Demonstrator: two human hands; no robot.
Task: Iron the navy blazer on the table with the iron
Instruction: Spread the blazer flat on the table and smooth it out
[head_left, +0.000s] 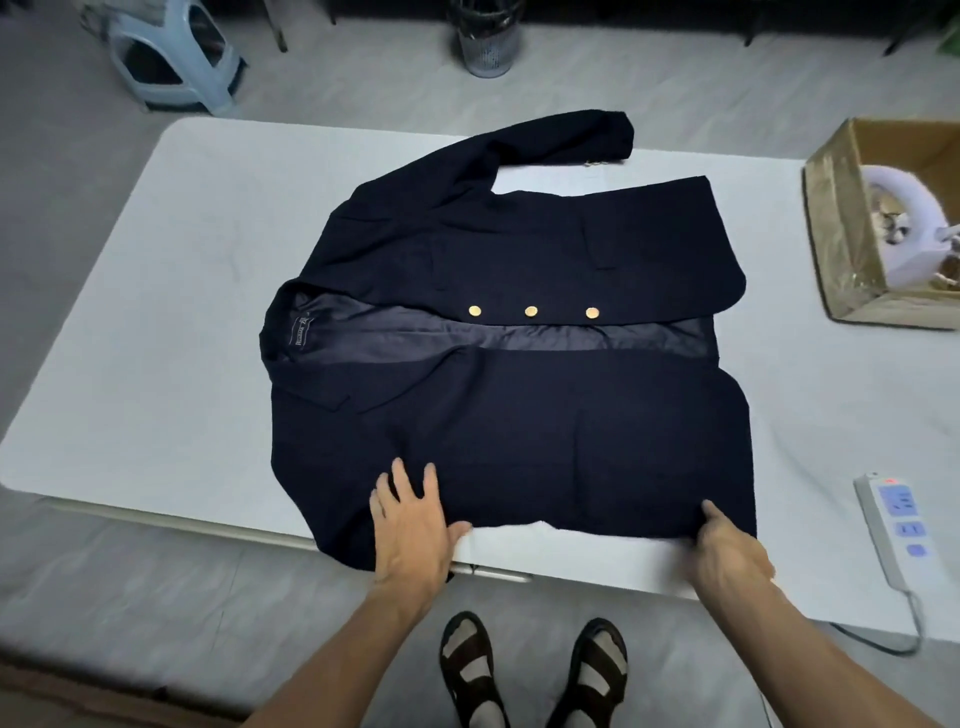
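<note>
The navy blazer (519, 374) lies flat on the middle of the table (171, 312), front side up and open, with its collar toward the table's left end. We judge that the step in hand is smoothing the cloth, and that ironing is not yet begun. At the table's near edge our left hand (414, 525) rests on the blazer with the fingers spread. Our right hand (731, 552) is at the hem, thumb on the cloth, but it is blurred and we cannot tell if its fingers pinch. The next move calls for taking the iron (909, 262) out of the cardboard box (841, 234) on the table's right end. We count one blazer, three gold buttons (530, 311), one iron, one box, and one power strip (891, 519) at the table's near right corner.
</note>
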